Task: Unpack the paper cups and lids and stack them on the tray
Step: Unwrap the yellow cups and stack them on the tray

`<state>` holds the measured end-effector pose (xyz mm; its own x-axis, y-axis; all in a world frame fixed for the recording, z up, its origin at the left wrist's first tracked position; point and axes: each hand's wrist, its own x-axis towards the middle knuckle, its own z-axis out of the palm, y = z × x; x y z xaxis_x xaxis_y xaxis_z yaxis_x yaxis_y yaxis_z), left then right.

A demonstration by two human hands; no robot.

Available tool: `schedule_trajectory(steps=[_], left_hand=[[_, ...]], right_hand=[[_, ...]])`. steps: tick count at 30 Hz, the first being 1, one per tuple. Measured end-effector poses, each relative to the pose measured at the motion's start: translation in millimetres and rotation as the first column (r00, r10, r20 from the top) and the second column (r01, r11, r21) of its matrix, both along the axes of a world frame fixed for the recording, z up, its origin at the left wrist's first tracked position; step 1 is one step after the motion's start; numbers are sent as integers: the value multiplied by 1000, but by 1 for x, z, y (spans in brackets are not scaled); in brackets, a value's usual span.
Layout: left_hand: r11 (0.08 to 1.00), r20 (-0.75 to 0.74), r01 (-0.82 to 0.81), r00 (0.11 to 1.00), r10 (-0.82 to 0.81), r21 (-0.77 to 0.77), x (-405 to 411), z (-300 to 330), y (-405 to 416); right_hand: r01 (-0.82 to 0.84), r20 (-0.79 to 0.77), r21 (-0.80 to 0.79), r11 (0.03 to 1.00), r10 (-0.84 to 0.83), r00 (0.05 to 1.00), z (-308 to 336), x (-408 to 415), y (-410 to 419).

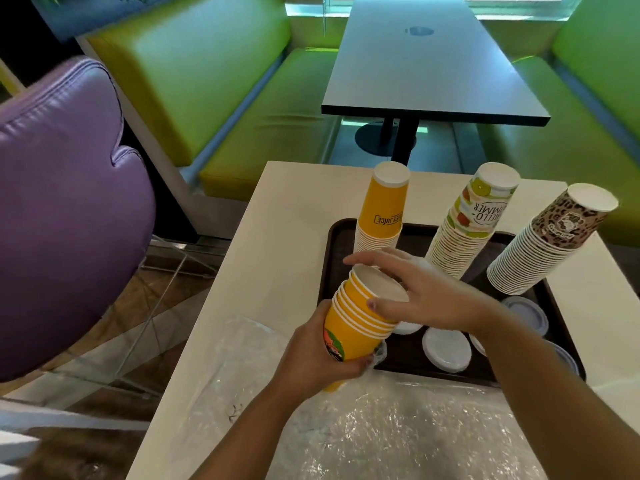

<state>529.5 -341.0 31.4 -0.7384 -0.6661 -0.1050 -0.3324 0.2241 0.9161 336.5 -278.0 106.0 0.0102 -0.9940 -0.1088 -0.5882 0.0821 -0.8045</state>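
Left hand (311, 355) is gripping nested yellow cups (360, 317); right hand (415, 296), fingers spread, is steadying their rim. Flipping squarely should seat them on the tray (337, 237).

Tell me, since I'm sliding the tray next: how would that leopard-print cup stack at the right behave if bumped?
The leopard-print cup stack would probably tip easily: it is tall, narrow and looks tilted in this wide-angle view. Being nested paper cups, it is likely light, so a small nudge could shift it. It stands near the right edge of the tray, so it might fall off onto the table.
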Motion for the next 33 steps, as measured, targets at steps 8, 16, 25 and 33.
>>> schedule_trajectory(steps=[8,16,25,33], left_hand=[[998,-9,49,999,-49,-27,5,3,2],[1000,-33,-8,999,9,21,2,9,1],[998,-10,-42,999,43,52,-1,8,-4],[995,17,-41,999,40,87,-7,1,-11]], right_hand=[[-247,-597,237,940,341,726,59,-5,0],[-410,-942,-172,896,-27,336,50,-11,-3],[101,-518,-551,828,-435,736,40,-49,-42],[701,236,-251,667,-660,713,16,-59,-85]])
